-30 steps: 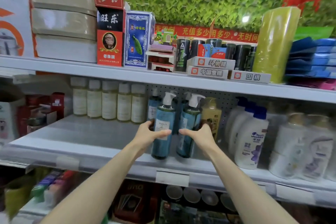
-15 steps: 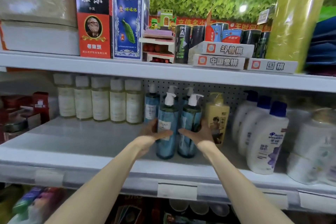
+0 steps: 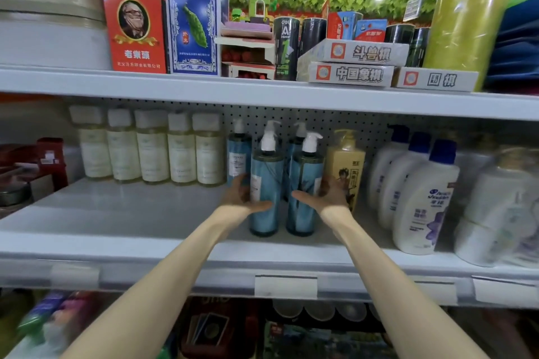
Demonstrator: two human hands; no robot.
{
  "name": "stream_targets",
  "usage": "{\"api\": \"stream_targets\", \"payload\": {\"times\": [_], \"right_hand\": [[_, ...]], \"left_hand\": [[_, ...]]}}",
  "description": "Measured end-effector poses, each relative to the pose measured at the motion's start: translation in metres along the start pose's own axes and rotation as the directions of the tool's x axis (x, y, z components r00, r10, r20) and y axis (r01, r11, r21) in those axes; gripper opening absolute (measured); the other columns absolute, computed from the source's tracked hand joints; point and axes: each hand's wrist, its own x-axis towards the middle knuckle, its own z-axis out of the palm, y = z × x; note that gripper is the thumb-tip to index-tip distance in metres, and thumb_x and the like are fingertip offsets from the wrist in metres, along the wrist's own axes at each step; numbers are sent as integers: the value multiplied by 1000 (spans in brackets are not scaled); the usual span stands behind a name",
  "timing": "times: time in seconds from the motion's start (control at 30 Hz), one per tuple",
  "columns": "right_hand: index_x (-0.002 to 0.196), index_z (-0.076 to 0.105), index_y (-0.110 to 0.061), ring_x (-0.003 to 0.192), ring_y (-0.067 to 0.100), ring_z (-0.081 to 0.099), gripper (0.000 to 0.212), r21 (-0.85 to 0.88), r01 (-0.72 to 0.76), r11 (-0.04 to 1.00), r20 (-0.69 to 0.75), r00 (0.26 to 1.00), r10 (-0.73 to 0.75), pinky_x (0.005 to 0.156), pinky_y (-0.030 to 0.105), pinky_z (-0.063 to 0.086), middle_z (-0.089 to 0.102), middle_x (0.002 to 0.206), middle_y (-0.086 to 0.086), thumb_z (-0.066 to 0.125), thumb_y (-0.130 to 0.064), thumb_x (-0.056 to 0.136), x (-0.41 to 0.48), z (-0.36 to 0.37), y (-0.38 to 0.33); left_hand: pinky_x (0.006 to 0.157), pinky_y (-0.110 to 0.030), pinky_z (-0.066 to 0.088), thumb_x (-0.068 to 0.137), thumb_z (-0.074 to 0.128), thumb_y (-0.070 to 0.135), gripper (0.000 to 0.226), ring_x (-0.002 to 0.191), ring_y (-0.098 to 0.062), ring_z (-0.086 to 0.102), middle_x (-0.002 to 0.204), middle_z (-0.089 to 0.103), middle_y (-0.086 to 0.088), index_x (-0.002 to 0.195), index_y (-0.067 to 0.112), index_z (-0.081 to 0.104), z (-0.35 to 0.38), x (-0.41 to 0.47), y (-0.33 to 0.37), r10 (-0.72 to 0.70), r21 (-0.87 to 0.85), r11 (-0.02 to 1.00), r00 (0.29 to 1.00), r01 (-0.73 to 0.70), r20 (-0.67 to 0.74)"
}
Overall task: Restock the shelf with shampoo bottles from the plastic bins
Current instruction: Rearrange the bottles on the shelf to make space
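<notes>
Two blue shampoo bottles with white pump heads stand upright side by side on the grey middle shelf (image 3: pixel 116 213). My left hand (image 3: pixel 240 198) wraps the left blue bottle (image 3: pixel 267 178), thumb across its front and fingers round its left side. My right hand (image 3: pixel 328 198) holds the right blue bottle (image 3: pixel 306 172) the same way from the right. Two more blue pump bottles (image 3: pixel 239 154) stand right behind them against the pegboard.
A row of several pale cream bottles (image 3: pixel 151 151) lines the shelf back at left. A yellow bottle (image 3: pixel 345 160) and white blue-capped bottles (image 3: pixel 423 198) stand close on the right. Boxes and game sets fill the upper shelf (image 3: pixel 262 90). Price-tag holders (image 3: pixel 285 285) line the shelf's front edge.
Both hands carried the two blue bottles deeper into the shelf and set them upright in front of the back pair. My head has moved closer to the shelf.
</notes>
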Motion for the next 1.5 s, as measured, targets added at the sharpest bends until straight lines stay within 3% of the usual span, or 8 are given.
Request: {"api": "stream_targets", "payload": {"times": [0.1,0.27,0.4,0.53,0.73,0.83,1.2,1.5], "right_hand": [[132,48,-12,111,12,52,62,47,-34,998,31,999,32,89,25,44,55,126,-5,79,-18,78,-2,-3,-1],[123,57,-7,92,9,65,54,38,-1,999,78,997,-1,65,13,52,67,115,4,79,-6,74,0,-13,4],[129,53,-11,105,17,63,69,79,1,997,44,999,-5,73,19,52,64,121,3,85,-13,68,-2,-9,7],[136,48,-17,109,14,57,72,62,-52,997,149,988,43,89,28,46,60,128,-1,80,-5,73,-5,-14,13],[131,51,-12,106,15,59,72,31,-16,999,72,997,13,84,24,47,62,125,3,84,-6,68,-4,-10,20],[133,49,-14,110,17,58,73,5,-15,1000,82,997,14,87,26,46,60,130,4,84,-10,69,-3,-10,21],[134,46,-19,116,19,56,73,-15,-14,1000,95,995,16,92,29,46,58,131,2,83,-11,71,2,-9,29],[132,47,-21,117,22,57,72,-55,-22,998,96,995,28,92,30,47,59,130,3,84,-16,70,5,-10,32]], "left_hand": [[104,-38,44,67,86,10,96,125,-17,51,143,47,1,145,16,30,-3,-2,2,-11,64,998,999,7,53],[91,-22,42,68,86,14,88,111,-10,48,128,48,6,139,11,35,12,0,4,40,177,984,997,-27,-72],[106,-42,44,52,91,36,113,130,-20,48,146,45,-1,146,17,31,3,0,7,1,155,988,1000,-1,0],[103,-33,44,62,89,18,94,123,-15,49,136,47,7,139,16,35,14,0,6,3,160,987,999,4,-40],[102,-31,42,71,82,6,93,129,-19,45,141,46,-1,146,13,27,11,2,7,30,132,991,999,-25,-31],[106,-39,42,72,82,10,90,130,-23,46,145,46,-5,146,14,30,8,3,6,31,151,988,999,-28,-19],[87,-24,48,70,84,15,74,111,-13,57,125,58,8,132,20,45,12,2,3,4,126,992,1000,-3,-7],[90,-26,47,69,84,13,70,108,-12,58,120,60,9,126,22,46,12,0,4,-27,134,991,1000,24,17]]}}
